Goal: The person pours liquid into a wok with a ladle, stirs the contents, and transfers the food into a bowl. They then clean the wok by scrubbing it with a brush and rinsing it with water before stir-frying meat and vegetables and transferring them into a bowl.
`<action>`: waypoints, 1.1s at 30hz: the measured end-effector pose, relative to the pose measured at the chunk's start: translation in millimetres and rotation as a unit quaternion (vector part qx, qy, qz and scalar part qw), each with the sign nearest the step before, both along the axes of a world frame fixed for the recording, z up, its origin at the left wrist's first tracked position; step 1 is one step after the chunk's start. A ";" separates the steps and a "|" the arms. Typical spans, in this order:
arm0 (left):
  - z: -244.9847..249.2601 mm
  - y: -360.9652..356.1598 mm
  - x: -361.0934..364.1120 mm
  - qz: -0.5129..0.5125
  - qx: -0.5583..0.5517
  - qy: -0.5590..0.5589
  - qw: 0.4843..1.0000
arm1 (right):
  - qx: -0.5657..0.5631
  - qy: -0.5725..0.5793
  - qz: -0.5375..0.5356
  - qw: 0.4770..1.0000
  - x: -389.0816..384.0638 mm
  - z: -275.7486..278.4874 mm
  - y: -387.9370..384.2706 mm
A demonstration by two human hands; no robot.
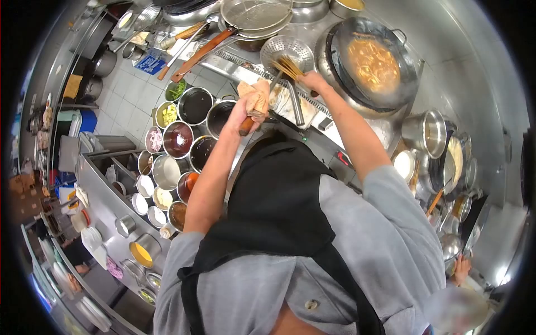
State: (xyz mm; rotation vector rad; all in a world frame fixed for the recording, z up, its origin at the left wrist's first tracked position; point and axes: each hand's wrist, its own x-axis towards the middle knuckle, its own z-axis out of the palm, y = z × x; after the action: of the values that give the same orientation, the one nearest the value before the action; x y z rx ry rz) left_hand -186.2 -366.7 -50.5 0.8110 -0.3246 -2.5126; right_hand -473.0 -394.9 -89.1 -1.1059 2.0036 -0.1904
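My left hand (243,113) is wrapped round the wooden handle of a perforated skimmer (273,47), with a folded tan cloth (255,99) bunched in the same grip. The skimmer's round metal bowl lies out ahead over the stove's edge. In my right hand (314,82), fingers closed, is a bamboo brush (287,66); its splayed bristles are over the skimmer bowl's near rim. A metal handle (296,104) lies just below the brush, between my hands. Right of my right hand, a wok (410,75) holds brown saucy food (373,66).
Metal pots of sauces and cut vegetables (167,114) crowd the left. A large round strainer (254,14) with a wooden handle sits at the back. A steel pot (420,134) stands at right. Another person's hand (462,269) shows at the lower right.
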 end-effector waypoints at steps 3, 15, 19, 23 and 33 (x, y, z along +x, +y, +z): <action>4.7 0.4 3.2 -0.007 -0.029 -0.083 0.996 | 0.003 0.043 -0.006 0.999 -18.0 11.9 28.2; 51.1 9.1 -3.0 -0.023 -0.060 -0.103 0.993 | -0.217 0.089 -0.345 0.909 -97.7 -46.3 367.5; 50.5 -38.7 -43.3 -0.125 -0.157 -0.089 0.976 | -0.150 0.179 -0.395 0.889 -108.4 -55.0 376.3; 46.2 -62.7 -106.6 -0.172 -0.399 -0.228 0.871 | -0.089 0.375 -0.363 0.848 -110.9 -65.5 367.0; 63.6 -33.2 -155.9 0.002 -0.258 -0.096 0.961 | -0.171 -0.658 -0.296 0.671 43.0 86.3 147.5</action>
State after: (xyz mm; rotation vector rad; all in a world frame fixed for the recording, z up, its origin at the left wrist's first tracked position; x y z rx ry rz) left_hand -342.1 -399.9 13.1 0.8285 -0.9924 -2.1860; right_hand -430.0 -247.4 -2.8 -0.1769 0.8481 -1.3298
